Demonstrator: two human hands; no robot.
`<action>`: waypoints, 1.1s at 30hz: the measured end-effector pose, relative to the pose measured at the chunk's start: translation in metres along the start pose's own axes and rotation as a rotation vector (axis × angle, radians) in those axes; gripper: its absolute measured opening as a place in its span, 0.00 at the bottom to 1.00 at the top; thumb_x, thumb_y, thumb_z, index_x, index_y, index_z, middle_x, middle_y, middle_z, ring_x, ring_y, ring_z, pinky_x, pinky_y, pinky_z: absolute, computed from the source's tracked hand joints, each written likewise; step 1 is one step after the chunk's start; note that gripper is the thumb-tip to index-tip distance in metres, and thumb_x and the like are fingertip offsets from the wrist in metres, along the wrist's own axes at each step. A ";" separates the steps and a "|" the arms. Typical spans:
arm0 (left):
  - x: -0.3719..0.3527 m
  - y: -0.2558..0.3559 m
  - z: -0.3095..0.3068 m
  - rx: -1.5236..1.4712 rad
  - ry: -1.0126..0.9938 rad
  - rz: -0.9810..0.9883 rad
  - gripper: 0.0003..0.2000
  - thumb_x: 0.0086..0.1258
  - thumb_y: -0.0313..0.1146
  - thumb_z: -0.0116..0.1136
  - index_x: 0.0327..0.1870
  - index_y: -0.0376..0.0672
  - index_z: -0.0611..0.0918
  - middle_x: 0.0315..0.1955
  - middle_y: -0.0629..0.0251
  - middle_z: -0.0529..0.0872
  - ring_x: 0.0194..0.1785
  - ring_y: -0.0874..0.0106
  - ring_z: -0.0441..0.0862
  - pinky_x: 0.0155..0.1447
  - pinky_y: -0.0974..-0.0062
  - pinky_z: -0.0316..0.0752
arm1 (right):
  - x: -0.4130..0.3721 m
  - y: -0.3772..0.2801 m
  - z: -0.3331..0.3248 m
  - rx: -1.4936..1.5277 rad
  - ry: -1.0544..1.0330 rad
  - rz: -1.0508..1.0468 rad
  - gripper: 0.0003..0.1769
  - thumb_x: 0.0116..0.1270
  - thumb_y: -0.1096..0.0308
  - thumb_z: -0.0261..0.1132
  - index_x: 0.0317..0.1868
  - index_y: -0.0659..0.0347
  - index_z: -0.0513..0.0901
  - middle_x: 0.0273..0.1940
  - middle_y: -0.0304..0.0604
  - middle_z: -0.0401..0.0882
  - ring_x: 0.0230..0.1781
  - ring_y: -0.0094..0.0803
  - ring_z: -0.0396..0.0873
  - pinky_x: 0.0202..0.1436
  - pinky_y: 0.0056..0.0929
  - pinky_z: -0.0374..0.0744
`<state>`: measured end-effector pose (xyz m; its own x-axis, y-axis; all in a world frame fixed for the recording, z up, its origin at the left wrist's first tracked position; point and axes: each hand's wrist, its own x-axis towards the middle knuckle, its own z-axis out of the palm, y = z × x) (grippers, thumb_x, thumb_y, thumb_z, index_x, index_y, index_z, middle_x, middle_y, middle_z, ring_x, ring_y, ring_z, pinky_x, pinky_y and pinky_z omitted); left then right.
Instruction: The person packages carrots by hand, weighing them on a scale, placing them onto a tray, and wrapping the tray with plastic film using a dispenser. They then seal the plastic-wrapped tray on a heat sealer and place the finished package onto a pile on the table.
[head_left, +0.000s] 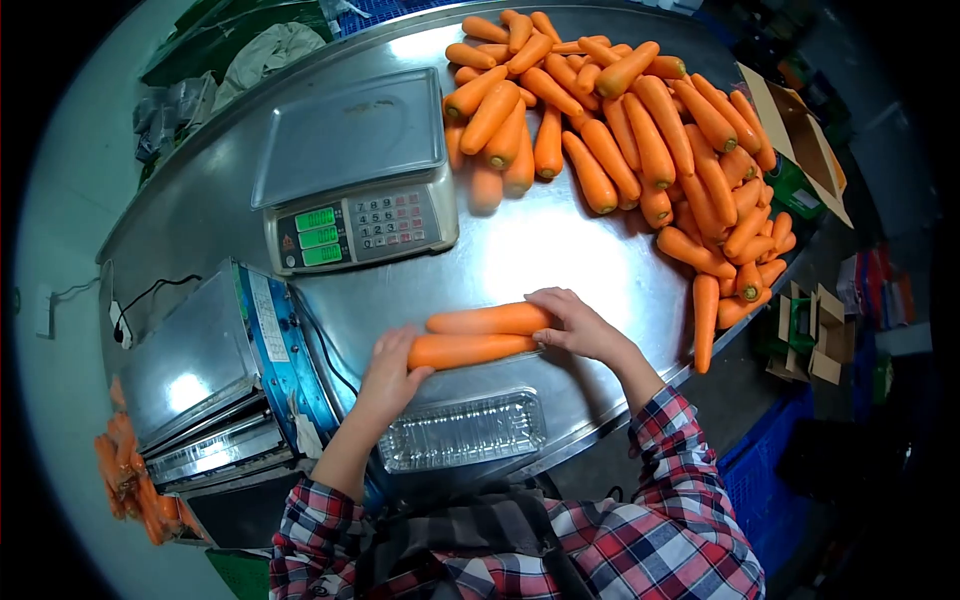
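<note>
Two carrots lie side by side between my hands, an upper carrot [485,320] and a lower carrot [470,351]. My left hand [388,372] closes around their left ends, its thumb against the lower one. At the right ends, my right hand [575,326] grips both, fingers over the upper carrot and thumb by the lower. Just below them on the metal table sits a clear plastic tray [462,430] with nothing in it.
A digital scale [350,170] with a bare platform stands at upper left. A large carrot heap [640,130] covers the upper right. A metal-topped machine [200,365] is at left, near bagged carrots [130,470]. Cardboard boxes [800,140] stand past the right edge.
</note>
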<state>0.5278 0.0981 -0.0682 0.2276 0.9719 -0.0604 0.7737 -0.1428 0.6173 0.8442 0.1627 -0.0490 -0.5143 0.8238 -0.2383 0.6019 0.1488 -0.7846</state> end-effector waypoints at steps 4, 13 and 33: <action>0.000 -0.002 0.002 -0.077 -0.017 -0.025 0.28 0.52 0.29 0.69 0.57 0.37 0.72 0.53 0.49 0.75 0.58 0.51 0.71 0.62 0.62 0.67 | -0.001 0.010 0.015 -0.161 0.092 -0.113 0.31 0.58 0.68 0.68 0.62 0.58 0.70 0.58 0.48 0.69 0.59 0.44 0.68 0.64 0.36 0.68; 0.001 -0.023 -0.005 -0.039 -0.065 -0.005 0.30 0.56 0.36 0.66 0.60 0.38 0.72 0.62 0.51 0.69 0.66 0.54 0.63 0.69 0.61 0.58 | -0.009 0.020 0.025 -0.085 0.216 0.010 0.34 0.63 0.57 0.64 0.65 0.62 0.64 0.62 0.55 0.67 0.62 0.46 0.68 0.64 0.37 0.67; 0.007 -0.029 -0.002 0.052 -0.208 -0.021 0.36 0.50 0.41 0.70 0.61 0.38 0.71 0.69 0.50 0.59 0.73 0.51 0.50 0.73 0.59 0.53 | -0.013 0.038 0.037 0.479 0.273 0.405 0.20 0.69 0.69 0.57 0.58 0.70 0.72 0.33 0.41 0.80 0.29 0.21 0.76 0.35 0.20 0.77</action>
<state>0.5053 0.1093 -0.0849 0.3241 0.9159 -0.2368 0.8078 -0.1377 0.5731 0.8510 0.1379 -0.0966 -0.0953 0.8814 -0.4627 0.3450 -0.4067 -0.8459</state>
